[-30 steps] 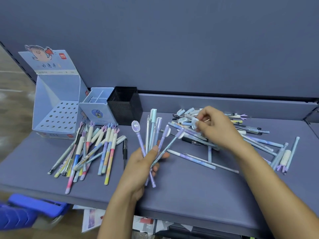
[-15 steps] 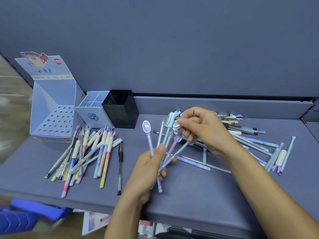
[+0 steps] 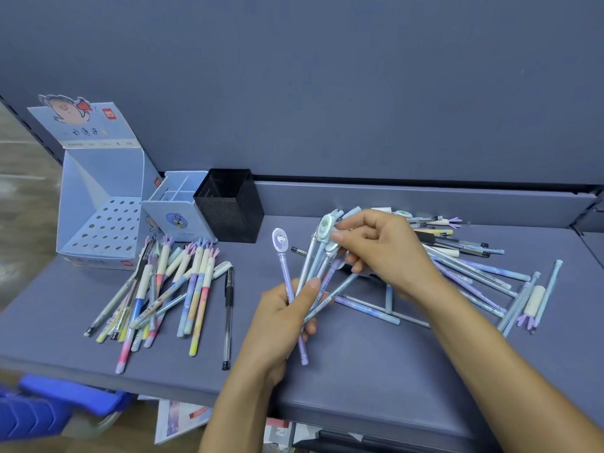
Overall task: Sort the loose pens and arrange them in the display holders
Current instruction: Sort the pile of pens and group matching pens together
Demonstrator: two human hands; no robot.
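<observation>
Up over the middle of the shelf [image 3: 359, 371]: a fan of pens [image 3: 315, 266], slim plastic barrels in lilac and pale blue, gripped low down by the left hand [image 3: 281, 318], thumb clamped across. On the fan's left edge, a purple pen with a flat oval unicorn topper [image 3: 279, 239]. Up top, the right hand [image 3: 382, 250], fingers curled in, pinching the capped ends of that same fan beside a white oval topper with a green motif.

Behind and to the right, a loose pile [image 3: 474, 273] of thin pastel pens, criss-crossed on the smooth grey-blue surface. Over to the left, a sorted pile [image 3: 170, 289]: gradient barrels, white caps, frilly purple tips, and one clear black gel pen [image 3: 228, 308] just beside.

At the back, a pale blue card display box [image 3: 101, 204]: sloped face punched with round holes, cartoon header, small red logo squares, lettering too blurred to read. Next along, a blue divided holder [image 3: 176, 210] with a round cartoon badge, then a square black mesh cup [image 3: 228, 207].
</observation>
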